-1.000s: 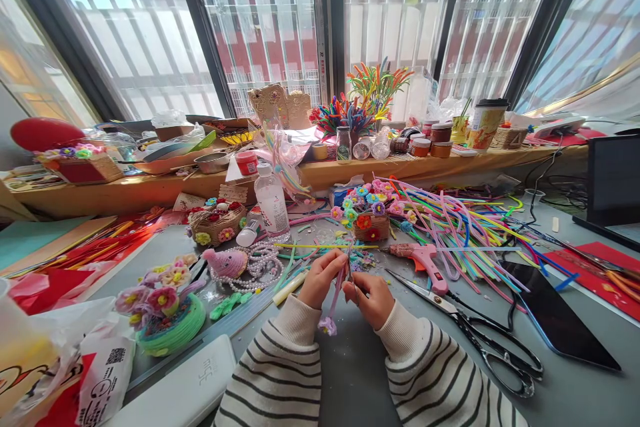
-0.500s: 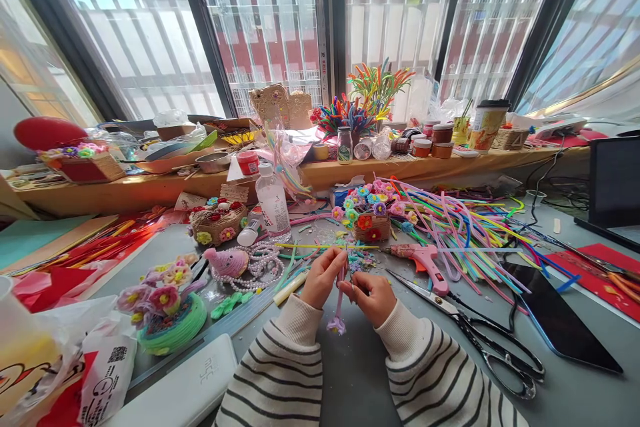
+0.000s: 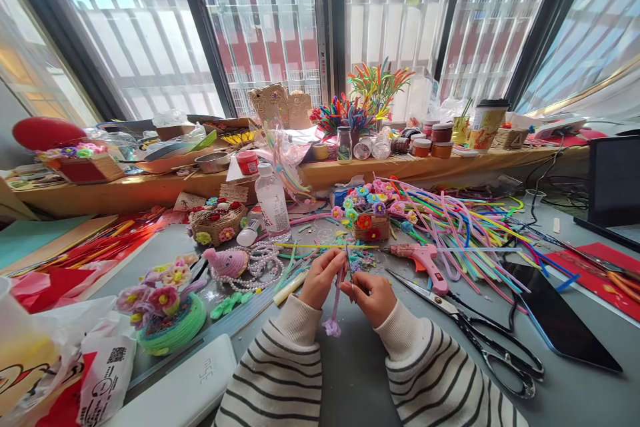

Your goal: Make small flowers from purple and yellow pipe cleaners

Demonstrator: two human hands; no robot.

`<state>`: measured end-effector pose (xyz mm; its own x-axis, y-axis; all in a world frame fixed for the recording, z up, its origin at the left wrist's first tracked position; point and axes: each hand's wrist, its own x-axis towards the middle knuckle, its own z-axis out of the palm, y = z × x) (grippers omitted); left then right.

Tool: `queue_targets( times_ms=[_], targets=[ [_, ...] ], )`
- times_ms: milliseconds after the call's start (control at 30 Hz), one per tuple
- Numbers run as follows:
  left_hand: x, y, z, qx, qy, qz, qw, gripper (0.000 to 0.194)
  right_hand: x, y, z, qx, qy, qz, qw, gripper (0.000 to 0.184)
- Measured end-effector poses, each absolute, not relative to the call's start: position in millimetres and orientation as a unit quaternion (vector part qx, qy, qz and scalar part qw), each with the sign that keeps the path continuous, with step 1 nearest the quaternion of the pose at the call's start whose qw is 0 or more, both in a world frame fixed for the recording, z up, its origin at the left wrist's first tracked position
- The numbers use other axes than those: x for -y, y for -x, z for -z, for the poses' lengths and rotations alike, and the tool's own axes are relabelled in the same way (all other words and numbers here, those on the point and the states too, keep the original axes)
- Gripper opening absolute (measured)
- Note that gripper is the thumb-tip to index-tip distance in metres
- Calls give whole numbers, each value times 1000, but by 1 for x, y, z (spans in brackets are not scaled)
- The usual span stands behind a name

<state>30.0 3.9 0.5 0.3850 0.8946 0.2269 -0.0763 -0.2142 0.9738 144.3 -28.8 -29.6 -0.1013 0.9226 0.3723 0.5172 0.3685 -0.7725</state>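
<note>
A lilac pipe-cleaner flower (image 3: 331,327) hangs head down from my left hand (image 3: 324,278), whose thumb and fingers are pinched around its stem. Close beside it, my right hand (image 3: 374,293) is closed, its fingertips pressed together near the same stem. A thin dark piece shows between the two hands, too small to name; what the right fingers grip is hidden. Just beyond my hands lies a yellow pipe cleaner (image 3: 300,245). The pink glue gun (image 3: 423,265) rests to the right, and large black-handled scissors (image 3: 465,327) lie open nearer to me.
Loose pipe cleaners (image 3: 465,227) heap at the back right, near a basket of small flowers (image 3: 371,228). A phone (image 3: 560,320) lies right. On the left are a clear bottle (image 3: 271,200), pearl beads (image 3: 265,265), a green flower pot (image 3: 173,325) and a white power bank (image 3: 185,380).
The flower's head has swung slightly left and turned, its petals now facing away more. Both hands stay in nearly the same place, still closed.
</note>
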Motion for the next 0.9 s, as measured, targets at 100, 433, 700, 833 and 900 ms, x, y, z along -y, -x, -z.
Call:
queue_targets(
  times_ms=[100, 433, 700, 833, 900],
  targets=[
    [-4, -30, 0, -323, -622, -456, 549, 23, 28, -144, 29, 700, 513, -234, 439, 47],
    [-3, -30, -2, -328, -652, -447, 516, 23, 29, -144, 30, 713, 498, -242, 430, 50],
    [-3, -31, -1, -336, -652, -455, 505, 24, 27, -144, 31, 696, 518, -227, 443, 48],
    [-3, -32, 0, -335, -666, -449, 492, 24, 28, -144, 30, 701, 512, -237, 436, 53],
    [-3, -32, 1, -337, -672, -445, 487, 24, 29, -144, 30, 706, 504, -246, 433, 54]
  ],
)
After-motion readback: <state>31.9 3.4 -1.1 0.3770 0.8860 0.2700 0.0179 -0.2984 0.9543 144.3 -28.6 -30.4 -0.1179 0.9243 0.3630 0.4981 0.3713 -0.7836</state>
